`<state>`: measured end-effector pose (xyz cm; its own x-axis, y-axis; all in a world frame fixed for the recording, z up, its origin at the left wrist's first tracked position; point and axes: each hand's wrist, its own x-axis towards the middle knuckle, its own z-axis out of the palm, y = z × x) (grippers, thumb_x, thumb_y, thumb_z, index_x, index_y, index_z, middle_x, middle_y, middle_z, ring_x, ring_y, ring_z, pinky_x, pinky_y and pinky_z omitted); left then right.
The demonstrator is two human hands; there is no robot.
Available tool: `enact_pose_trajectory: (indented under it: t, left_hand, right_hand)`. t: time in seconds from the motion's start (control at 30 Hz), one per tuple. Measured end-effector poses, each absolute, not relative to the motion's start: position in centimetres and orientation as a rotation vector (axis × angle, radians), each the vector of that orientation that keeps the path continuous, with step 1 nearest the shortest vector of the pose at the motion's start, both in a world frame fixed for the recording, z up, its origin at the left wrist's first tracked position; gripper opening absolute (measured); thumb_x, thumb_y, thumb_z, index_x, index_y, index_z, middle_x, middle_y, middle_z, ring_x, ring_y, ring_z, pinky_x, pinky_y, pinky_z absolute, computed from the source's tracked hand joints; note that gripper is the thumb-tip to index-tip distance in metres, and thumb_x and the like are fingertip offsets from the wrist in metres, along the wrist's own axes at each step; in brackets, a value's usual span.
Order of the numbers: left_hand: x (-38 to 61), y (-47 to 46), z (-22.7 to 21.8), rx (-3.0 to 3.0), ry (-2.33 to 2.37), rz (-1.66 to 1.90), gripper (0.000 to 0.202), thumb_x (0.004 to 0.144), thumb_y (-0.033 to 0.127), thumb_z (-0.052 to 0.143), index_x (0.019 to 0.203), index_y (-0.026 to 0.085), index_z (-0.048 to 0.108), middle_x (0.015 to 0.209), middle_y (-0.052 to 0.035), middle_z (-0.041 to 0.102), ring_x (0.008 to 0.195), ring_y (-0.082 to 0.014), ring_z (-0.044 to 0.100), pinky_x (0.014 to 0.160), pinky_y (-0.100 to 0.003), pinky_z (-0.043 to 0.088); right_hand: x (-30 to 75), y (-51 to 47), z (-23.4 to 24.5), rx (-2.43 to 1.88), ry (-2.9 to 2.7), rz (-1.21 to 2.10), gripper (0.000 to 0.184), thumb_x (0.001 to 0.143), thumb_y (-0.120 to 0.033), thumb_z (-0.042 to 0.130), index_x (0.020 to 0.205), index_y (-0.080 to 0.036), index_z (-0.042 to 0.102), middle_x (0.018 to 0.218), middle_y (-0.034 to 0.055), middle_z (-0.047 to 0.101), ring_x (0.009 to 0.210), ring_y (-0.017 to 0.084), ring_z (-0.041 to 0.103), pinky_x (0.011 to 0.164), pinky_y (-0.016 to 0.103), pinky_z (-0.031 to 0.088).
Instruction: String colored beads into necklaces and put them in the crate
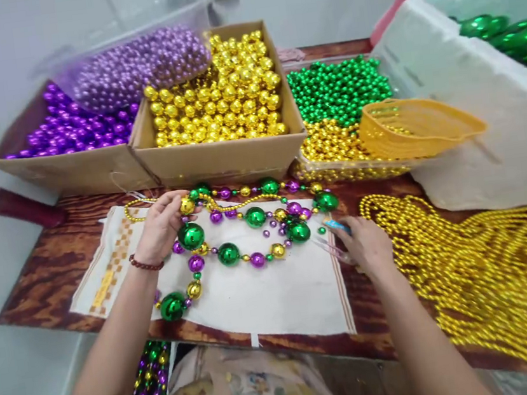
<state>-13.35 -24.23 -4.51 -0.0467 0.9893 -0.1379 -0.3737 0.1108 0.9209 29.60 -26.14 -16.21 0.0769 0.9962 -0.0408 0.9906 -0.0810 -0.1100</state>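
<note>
My left hand (pixel 165 219) is closed on a bead garland (pixel 229 254) at a gold bead near its left end. The garland mixes large green balls with smaller purple and gold ones, looping across a white cloth (pixel 257 304). A thin gold bead strand (pixel 245 203) runs through the loops. At the cloth's right edge, my right hand (pixel 367 242) has its fingers closed on a small blue-and-orange tool (pixel 337 225). Pale, blurred parts extend below the tool, so its kind is unclear. Several small purple beads (pixel 273 224) and a green bead (pixel 322 230) lie loose on the cloth.
Behind stand boxes of purple beads (pixel 77 127) and gold beads (pixel 214 107), then a tub of green beads (pixel 339 89) with an orange basket (pixel 422 126). Gold bead strands (pixel 493 272) cover the right side. A white foam box (pixel 470 82) rises there; a dark red handle-like object (pixel 17 205) is left.
</note>
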Motion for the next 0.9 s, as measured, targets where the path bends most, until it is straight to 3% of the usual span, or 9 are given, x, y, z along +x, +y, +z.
enact_pose_trajectory:
  t: [0.2,0.33,0.4,0.5,0.53,0.6,0.7,0.8,0.9]
  left_hand:
    - [-12.9,-25.5,-2.3,0.844,1.014,1.332,0.028,0.073,0.030,0.082,0.093,0.014,0.071,0.090,-0.0064,0.072,0.072,-0.0169,0.072,0.060,-0.024,0.058]
    - [-11.9,-26.4,-0.6,0.896,0.994,1.325,0.030,0.073,0.030,0.082,0.095,0.013,0.071,0.086,-0.0063,0.071,0.072,-0.0186,0.072,0.061,-0.025,0.058]
    - [-11.8,-27.0,0.1,0.920,0.983,1.339,0.030,0.073,0.029,0.082,0.095,0.013,0.071,0.086,-0.0062,0.071,0.072,-0.0184,0.072,0.061,-0.025,0.057]
    - [-12.7,-27.9,1.0,0.948,0.964,1.398,0.027,0.074,0.028,0.082,0.095,0.014,0.072,0.088,-0.0059,0.071,0.073,-0.0173,0.072,0.063,-0.023,0.058]
    - [-13.2,-28.3,1.2,0.955,0.957,1.421,0.026,0.074,0.027,0.081,0.095,0.014,0.072,0.089,-0.0060,0.071,0.074,-0.0171,0.072,0.064,-0.024,0.058]
    - [-14.1,-28.9,1.7,0.971,0.949,1.470,0.024,0.076,0.026,0.079,0.096,0.014,0.072,0.092,-0.0067,0.072,0.075,-0.0169,0.072,0.066,-0.025,0.059]
    - [-15.3,-29.8,2.5,0.990,0.953,1.536,0.022,0.078,0.022,0.077,0.097,0.014,0.071,0.092,-0.0072,0.072,0.076,-0.0175,0.072,0.069,-0.027,0.060]
    - [-16.1,-30.6,3.1,1.039,0.956,1.600,0.022,0.077,0.022,0.078,0.097,0.016,0.071,0.089,-0.0056,0.072,0.079,-0.0182,0.073,0.072,-0.028,0.061]
    - [-16.6,-31.6,3.7,1.113,0.958,1.639,0.027,0.074,0.022,0.080,0.099,0.018,0.071,0.094,-0.0052,0.072,0.084,-0.0185,0.073,0.074,-0.027,0.061]
  right_hand:
    - [25.0,-24.3,-12.5,-1.952,-2.093,0.063,0.037,0.096,-0.042,0.046,0.106,-0.017,0.071,0.110,0.0178,0.068,0.097,0.033,0.061,0.083,0.044,0.046]
    - [17.1,-21.6,-9.5,-1.356,-2.299,0.344,0.043,0.090,-0.037,0.059,0.127,-0.016,0.062,0.133,0.0177,0.061,0.123,0.034,0.051,0.103,0.049,0.038]
    - [14.0,-20.2,-8.9,-1.236,-2.352,0.552,0.044,0.085,-0.030,0.063,0.126,-0.016,0.061,0.139,0.0176,0.057,0.128,0.035,0.047,0.104,0.051,0.035]
    - [12.4,-19.2,-7.6,-1.149,-2.396,0.800,0.020,0.088,-0.028,0.056,0.098,-0.016,0.067,0.110,0.0121,0.070,0.104,0.027,0.060,0.091,0.042,0.044]
    - [12.6,-19.2,-6.8,-1.138,-2.390,0.839,0.020,0.091,-0.030,0.051,0.092,-0.016,0.066,0.099,0.0091,0.071,0.094,0.023,0.063,0.083,0.037,0.047]
    - [13.7,-19.7,-4.3,-1.116,-2.312,0.933,0.021,0.093,-0.032,0.047,0.092,-0.017,0.062,0.086,0.0042,0.069,0.079,0.018,0.062,0.071,0.029,0.047]
    - [15.0,-20.9,1.4,-1.040,-2.192,1.121,0.018,0.089,-0.036,0.057,0.092,-0.018,0.061,0.074,-0.0013,0.064,0.064,0.013,0.056,0.059,0.025,0.042]
    - [14.4,-22.5,8.1,-0.962,-2.226,1.090,0.025,0.088,-0.036,0.065,0.072,-0.018,0.059,0.062,-0.0040,0.059,0.057,0.009,0.052,0.055,0.024,0.040]
    - [11.9,-24.1,14.0,-0.852,-2.164,1.011,0.031,0.091,-0.035,0.063,0.067,-0.016,0.057,0.057,-0.0069,0.059,0.055,0.004,0.054,0.059,0.022,0.042]
